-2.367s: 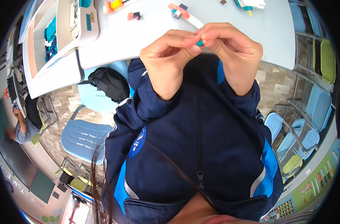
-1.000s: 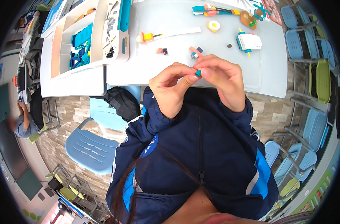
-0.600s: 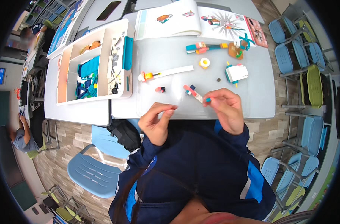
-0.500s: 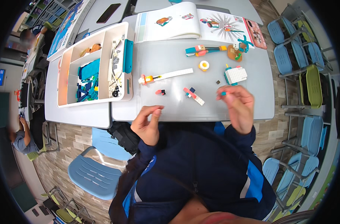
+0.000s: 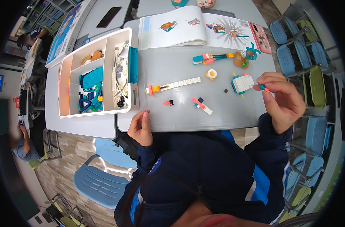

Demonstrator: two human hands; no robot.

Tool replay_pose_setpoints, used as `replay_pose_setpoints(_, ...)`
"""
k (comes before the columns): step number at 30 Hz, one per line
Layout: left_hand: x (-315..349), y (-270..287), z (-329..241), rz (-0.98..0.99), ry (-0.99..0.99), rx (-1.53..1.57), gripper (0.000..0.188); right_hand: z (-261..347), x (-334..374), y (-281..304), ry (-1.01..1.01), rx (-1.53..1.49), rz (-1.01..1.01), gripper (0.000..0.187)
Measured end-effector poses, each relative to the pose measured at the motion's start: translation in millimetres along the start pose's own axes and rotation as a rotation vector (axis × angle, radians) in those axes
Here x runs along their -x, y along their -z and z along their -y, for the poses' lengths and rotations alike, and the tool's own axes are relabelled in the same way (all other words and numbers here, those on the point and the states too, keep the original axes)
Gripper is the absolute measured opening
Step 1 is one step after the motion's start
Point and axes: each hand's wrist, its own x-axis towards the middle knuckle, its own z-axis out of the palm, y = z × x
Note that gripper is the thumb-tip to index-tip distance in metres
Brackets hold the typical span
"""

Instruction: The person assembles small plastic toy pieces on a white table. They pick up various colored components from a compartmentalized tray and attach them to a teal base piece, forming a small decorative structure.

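Note:
My right hand (image 5: pixel 284 100) is raised at the table's right edge, its thumb and fingers pinching a small teal and coral building brick (image 5: pixel 263 88). Just left of it lies a white plate assembly (image 5: pixel 243 83) with teal sides and yellow pins. My left hand (image 5: pixel 141 129) hovers at the front edge, fingers loosely curled with a gap, nothing visible in them. Between the hands lie a coral and black piece (image 5: pixel 168 102), a white, coral and blue piece (image 5: pixel 202 105) and a small dark brick (image 5: pixel 225 90). A long white beam (image 5: pixel 182 83) with orange and coral parts lies behind.
A divided white bin (image 5: pixel 99 112) of sorted bricks stands at the left. An instruction booklet (image 5: pixel 176 32) lies spread at the back, beside a pink patterned phone case (image 5: pixel 260 38). A teal and coral beam assembly (image 5: pixel 214 58) and a round white-and-yellow piece (image 5: pixel 211 74) lie before it.
My right hand has moved right and a little up, carrying the small brick with it. My left hand has drawn slightly left and down. The view has shifted slightly.

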Motion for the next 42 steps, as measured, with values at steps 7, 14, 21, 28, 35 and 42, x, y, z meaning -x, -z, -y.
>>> replay_pose_setpoints(7,0,-5,9,-0.124,-0.059,-0.102,0.011,-45,-178,-14,0.192,0.523,0.492,0.019)
replay_pose_setpoints(14,-3,-14,3,-0.161,-0.198,-0.29,0.008,-288,-320,-46,0.146,0.579,0.549,0.015)
replay_pose_setpoints(21,0,-14,2,-0.216,-0.142,-0.395,0.007,-418,-349,-71,-0.039,0.829,0.587,0.015)
replay_pose_setpoints(28,4,-14,6,-0.228,-0.074,-0.405,0.007,-434,-346,-81,0.081,0.815,0.691,0.013)
replay_pose_setpoints(35,4,-12,5,-0.203,-0.092,-0.445,0.01,-435,-343,-79,0.13,0.736,0.669,0.011)
replay_pose_setpoints(42,4,-13,6,-0.202,-0.116,-0.437,0.006,-431,-345,-74,0.036,0.699,0.677,0.013)
